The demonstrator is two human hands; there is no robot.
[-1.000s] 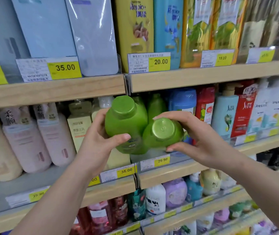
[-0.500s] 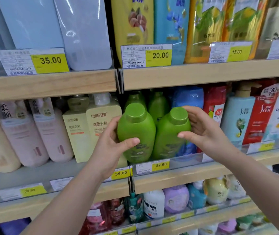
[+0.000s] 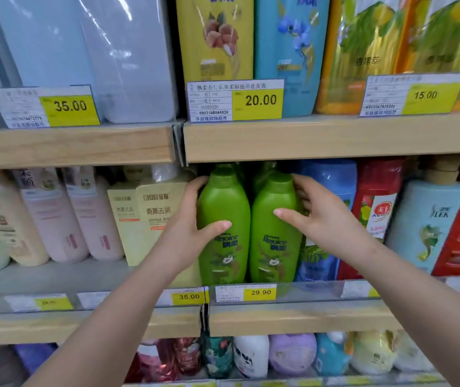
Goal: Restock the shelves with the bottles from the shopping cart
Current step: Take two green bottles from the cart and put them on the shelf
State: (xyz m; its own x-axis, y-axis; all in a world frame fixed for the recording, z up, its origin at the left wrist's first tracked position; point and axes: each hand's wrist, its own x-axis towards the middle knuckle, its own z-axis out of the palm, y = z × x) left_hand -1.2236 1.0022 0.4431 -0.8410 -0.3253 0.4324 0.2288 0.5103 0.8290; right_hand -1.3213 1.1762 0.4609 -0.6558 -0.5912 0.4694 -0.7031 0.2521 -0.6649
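Now both green bottles stand upright on the middle shelf (image 3: 293, 317), left hand (image 3: 188, 236) curled round the left bottle (image 3: 223, 219), right hand (image 3: 323, 219) loosely cupping the right bottle (image 3: 275, 224); careless release could topple either over the low front rail.

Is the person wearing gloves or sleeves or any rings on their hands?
No. The left hand and right hand are bare, with no gloves, rings or watch showing. Both forearms are uncovered too; no sleeve reaches into view. The nails look short and plain.
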